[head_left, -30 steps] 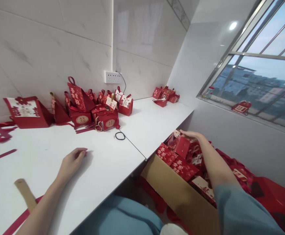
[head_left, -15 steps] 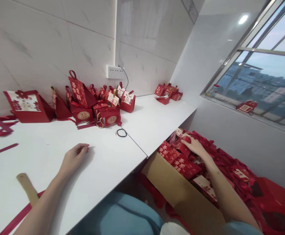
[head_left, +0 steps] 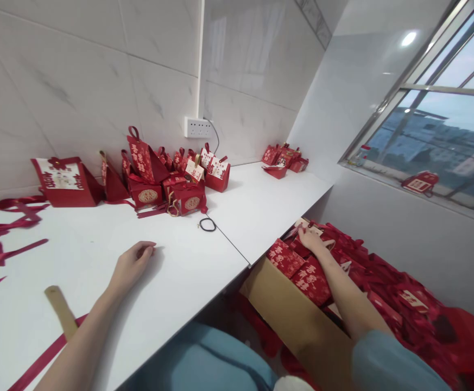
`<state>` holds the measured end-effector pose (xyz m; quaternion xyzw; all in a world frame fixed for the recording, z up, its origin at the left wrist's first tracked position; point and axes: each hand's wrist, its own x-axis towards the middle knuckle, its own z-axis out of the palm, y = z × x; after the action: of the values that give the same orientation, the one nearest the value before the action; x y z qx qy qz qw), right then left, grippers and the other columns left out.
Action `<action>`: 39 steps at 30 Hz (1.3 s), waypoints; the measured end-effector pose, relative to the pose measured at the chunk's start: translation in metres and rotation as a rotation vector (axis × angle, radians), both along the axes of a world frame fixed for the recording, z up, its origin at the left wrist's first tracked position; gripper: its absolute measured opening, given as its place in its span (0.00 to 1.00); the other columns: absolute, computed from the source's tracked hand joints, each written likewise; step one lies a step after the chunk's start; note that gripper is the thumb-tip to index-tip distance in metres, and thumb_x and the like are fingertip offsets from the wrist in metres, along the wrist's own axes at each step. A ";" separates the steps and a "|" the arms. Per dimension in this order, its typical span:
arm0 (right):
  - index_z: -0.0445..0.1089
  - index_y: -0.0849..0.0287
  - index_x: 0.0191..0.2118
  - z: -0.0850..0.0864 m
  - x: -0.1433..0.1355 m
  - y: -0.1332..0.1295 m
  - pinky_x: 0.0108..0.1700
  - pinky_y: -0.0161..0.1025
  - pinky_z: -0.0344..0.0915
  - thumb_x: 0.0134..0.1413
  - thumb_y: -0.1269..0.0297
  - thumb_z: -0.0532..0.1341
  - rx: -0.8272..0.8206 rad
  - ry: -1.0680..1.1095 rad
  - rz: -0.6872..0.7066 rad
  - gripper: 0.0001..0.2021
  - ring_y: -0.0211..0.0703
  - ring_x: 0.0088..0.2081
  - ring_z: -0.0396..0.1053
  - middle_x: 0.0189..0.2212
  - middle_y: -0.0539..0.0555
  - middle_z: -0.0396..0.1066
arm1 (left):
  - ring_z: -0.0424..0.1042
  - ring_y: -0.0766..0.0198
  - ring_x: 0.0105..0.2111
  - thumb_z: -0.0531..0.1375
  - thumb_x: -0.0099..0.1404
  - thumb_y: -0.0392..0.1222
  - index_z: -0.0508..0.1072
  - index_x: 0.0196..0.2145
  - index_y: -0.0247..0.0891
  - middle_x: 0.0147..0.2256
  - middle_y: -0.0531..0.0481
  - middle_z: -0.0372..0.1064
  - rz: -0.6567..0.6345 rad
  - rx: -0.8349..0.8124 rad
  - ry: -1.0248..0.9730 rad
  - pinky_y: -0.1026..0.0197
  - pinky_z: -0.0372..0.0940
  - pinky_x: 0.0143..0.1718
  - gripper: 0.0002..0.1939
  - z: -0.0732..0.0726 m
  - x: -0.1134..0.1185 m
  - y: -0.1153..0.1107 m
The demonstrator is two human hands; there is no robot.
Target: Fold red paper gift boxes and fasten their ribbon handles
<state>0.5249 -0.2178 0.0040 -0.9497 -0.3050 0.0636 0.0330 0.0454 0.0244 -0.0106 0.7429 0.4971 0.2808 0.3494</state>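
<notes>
White tiled walls back a long white desk (head_left: 98, 260) with red gift boxes (head_left: 167, 179) lined up at the rear. Her left hand (head_left: 133, 263) rests on the desk, loosely curled and holding nothing, as it did a second ago. Her right hand (head_left: 312, 241) has shifted deeper into the cardboard box (head_left: 294, 320) beside the desk and now lies flat among the folded red cartons (head_left: 297, 266); I cannot tell whether it grips one yet, so nothing looks picked out so far.

Single head view, close, looking forward-down over white counter (head_left: 98, 255)
</notes>
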 end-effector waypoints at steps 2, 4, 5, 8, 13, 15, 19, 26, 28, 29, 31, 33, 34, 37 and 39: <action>0.53 0.65 0.61 0.003 0.002 -0.005 0.60 0.59 0.45 0.62 0.51 0.38 0.007 0.009 -0.044 0.30 0.59 0.61 0.55 0.60 0.70 0.54 | 0.74 0.54 0.36 0.49 0.52 0.55 0.72 0.36 0.39 0.32 0.46 0.76 -0.004 -0.001 0.001 0.57 0.65 0.42 0.22 -0.001 0.000 0.000; 0.54 0.63 0.61 0.009 0.002 -0.012 0.61 0.57 0.46 0.61 0.49 0.39 0.020 0.008 -0.076 0.31 0.57 0.61 0.54 0.61 0.69 0.55 | 0.74 0.54 0.36 0.49 0.52 0.55 0.72 0.36 0.39 0.32 0.46 0.76 -0.011 0.003 -0.001 0.57 0.65 0.42 0.22 -0.003 -0.001 0.001; 0.54 0.63 0.61 0.013 0.000 -0.016 0.61 0.58 0.46 0.60 0.47 0.39 0.027 0.001 -0.088 0.32 0.58 0.62 0.52 0.61 0.69 0.54 | 0.74 0.55 0.36 0.49 0.52 0.55 0.72 0.36 0.39 0.32 0.46 0.76 -0.015 0.007 -0.003 0.57 0.65 0.42 0.21 -0.004 -0.001 0.001; 0.48 0.63 0.64 0.020 -0.013 -0.024 0.60 0.65 0.43 0.58 0.42 0.38 0.057 -0.036 -0.133 0.37 0.62 0.65 0.42 0.65 0.68 0.45 | 0.74 0.55 0.36 0.50 0.53 0.54 0.72 0.35 0.39 0.32 0.46 0.76 -0.026 0.011 -0.006 0.58 0.66 0.41 0.21 -0.004 -0.002 0.000; 0.35 0.62 0.67 0.008 -0.042 -0.020 0.61 0.68 0.35 0.59 0.43 0.38 0.060 -0.010 -0.089 0.37 0.59 0.67 0.34 0.67 0.64 0.32 | 0.75 0.56 0.34 0.50 0.53 0.53 0.72 0.35 0.39 0.31 0.47 0.76 -0.026 0.047 0.019 0.59 0.66 0.39 0.20 0.002 0.000 -0.003; 0.36 0.63 0.67 0.002 -0.048 -0.014 0.60 0.70 0.34 0.59 0.45 0.42 0.033 0.032 -0.073 0.37 0.61 0.67 0.37 0.67 0.64 0.36 | 0.74 0.56 0.34 0.50 0.52 0.53 0.72 0.34 0.39 0.31 0.47 0.76 -0.019 0.055 0.021 0.59 0.66 0.38 0.20 0.003 0.001 -0.004; 0.39 0.68 0.66 0.001 -0.047 -0.007 0.57 0.74 0.40 0.57 0.47 0.46 0.027 0.030 -0.078 0.38 0.68 0.65 0.39 0.66 0.70 0.40 | 0.74 0.56 0.33 0.49 0.53 0.52 0.71 0.34 0.38 0.31 0.46 0.75 -0.035 0.069 0.000 0.58 0.66 0.38 0.19 0.002 0.000 -0.007; 0.56 0.65 0.58 0.024 -0.070 0.042 0.60 0.58 0.51 0.55 0.51 0.51 0.276 -0.209 0.344 0.30 0.61 0.62 0.51 0.61 0.68 0.53 | 0.72 0.58 0.32 0.49 0.57 0.47 0.71 0.33 0.38 0.31 0.47 0.74 -0.052 0.098 -0.047 0.58 0.66 0.38 0.15 -0.004 -0.002 -0.011; 0.62 0.61 0.54 0.035 -0.094 0.065 0.61 0.53 0.53 0.56 0.53 0.51 0.370 -0.165 0.504 0.25 0.56 0.59 0.57 0.58 0.65 0.59 | 0.72 0.58 0.32 0.49 0.57 0.46 0.71 0.34 0.37 0.30 0.47 0.74 -0.048 0.103 -0.049 0.58 0.66 0.38 0.15 -0.006 -0.002 -0.012; 0.64 0.60 0.52 0.039 -0.108 0.077 0.61 0.50 0.54 0.56 0.53 0.51 0.404 -0.127 0.570 0.22 0.54 0.57 0.60 0.55 0.63 0.62 | 0.72 0.59 0.32 0.49 0.58 0.45 0.71 0.34 0.37 0.30 0.47 0.74 -0.047 0.104 -0.050 0.58 0.66 0.38 0.14 -0.006 -0.002 -0.012; 0.66 0.57 0.49 0.044 -0.135 0.100 0.60 0.47 0.56 0.56 0.55 0.51 0.436 -0.037 0.686 0.19 0.51 0.55 0.63 0.52 0.61 0.65 | 0.72 0.59 0.32 0.49 0.58 0.44 0.71 0.33 0.37 0.30 0.47 0.73 -0.047 0.101 -0.056 0.58 0.65 0.38 0.13 -0.007 -0.002 -0.013; 0.68 0.57 0.46 0.043 -0.157 0.122 0.58 0.46 0.59 0.55 0.57 0.52 0.438 0.067 0.767 0.17 0.50 0.52 0.65 0.49 0.60 0.67 | 0.72 0.59 0.32 0.49 0.58 0.43 0.71 0.33 0.37 0.30 0.47 0.73 -0.049 0.097 -0.063 0.58 0.65 0.38 0.13 -0.007 -0.002 -0.014; 0.69 0.57 0.45 0.041 -0.165 0.133 0.56 0.45 0.60 0.55 0.58 0.53 0.436 0.113 0.788 0.16 0.50 0.51 0.67 0.47 0.59 0.68 | 0.71 0.59 0.32 0.49 0.58 0.43 0.71 0.33 0.37 0.30 0.47 0.73 -0.049 0.095 -0.068 0.58 0.65 0.38 0.13 -0.006 -0.003 -0.014; 0.71 0.59 0.41 0.031 -0.172 0.166 0.52 0.43 0.63 0.54 0.62 0.55 0.441 0.186 0.782 0.12 0.48 0.47 0.70 0.44 0.58 0.70 | 0.71 0.60 0.32 0.49 0.59 0.41 0.71 0.33 0.37 0.31 0.46 0.73 -0.049 0.090 -0.083 0.58 0.64 0.38 0.12 -0.007 -0.003 -0.015; 0.72 0.60 0.39 0.024 -0.166 0.190 0.50 0.41 0.64 0.53 0.65 0.56 0.455 0.186 0.739 0.11 0.46 0.44 0.71 0.42 0.58 0.71 | 0.70 0.60 0.32 0.49 0.59 0.40 0.71 0.33 0.37 0.31 0.47 0.73 -0.047 0.084 -0.090 0.59 0.64 0.37 0.12 -0.008 -0.003 -0.014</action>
<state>0.3592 -0.0279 0.0276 -0.7357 -0.6260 0.0876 0.2433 0.0426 0.0107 -0.0187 0.7550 0.4511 0.3263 0.3464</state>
